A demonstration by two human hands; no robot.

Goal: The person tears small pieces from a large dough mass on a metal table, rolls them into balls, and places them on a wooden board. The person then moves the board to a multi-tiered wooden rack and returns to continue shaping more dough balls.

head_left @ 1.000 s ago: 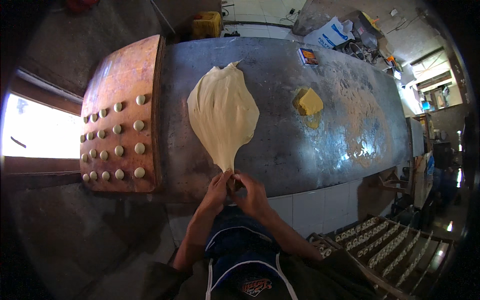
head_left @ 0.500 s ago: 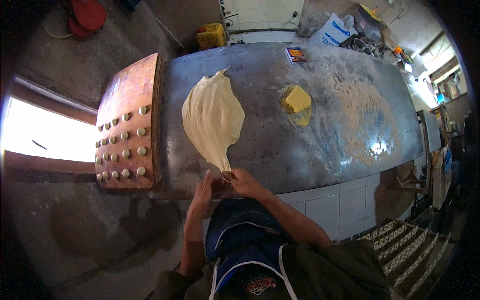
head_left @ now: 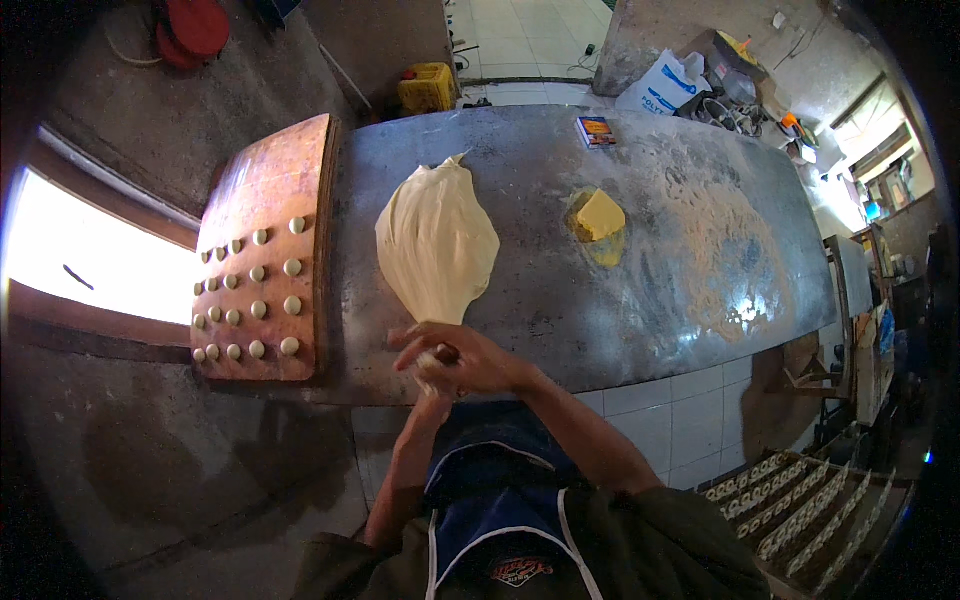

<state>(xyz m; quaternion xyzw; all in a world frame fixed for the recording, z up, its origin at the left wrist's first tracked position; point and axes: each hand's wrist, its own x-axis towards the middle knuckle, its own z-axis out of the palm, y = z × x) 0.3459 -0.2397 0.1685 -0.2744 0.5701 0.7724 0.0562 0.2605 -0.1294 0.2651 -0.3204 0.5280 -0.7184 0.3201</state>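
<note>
A large pale mass of dough [head_left: 440, 240] lies on the metal-topped table, its narrow end drawn toward me at the near edge. My right hand [head_left: 480, 358] crosses over that end, palm down, its fingers stretched apart to the left and somewhat blurred. Below it, my left hand [head_left: 432, 392] is closed round a small bit of dough; the right hand hides much of it. To the right of the big dough sits a yellow block of fat [head_left: 600, 215] with a smear beside it.
On the left, a wooden board [head_left: 265, 175] carries rows of small dough balls [head_left: 292, 267]. Flour [head_left: 725, 230] is spread across the table's right side. A small box [head_left: 595, 132] stands at the far edge. At lower right is a rack [head_left: 800, 510] with rows of ring-shaped pieces.
My right hand has moved left over the dough's narrow end, and its fingers have spread. My left hand has come in beneath it. The view has shifted slightly.
</note>
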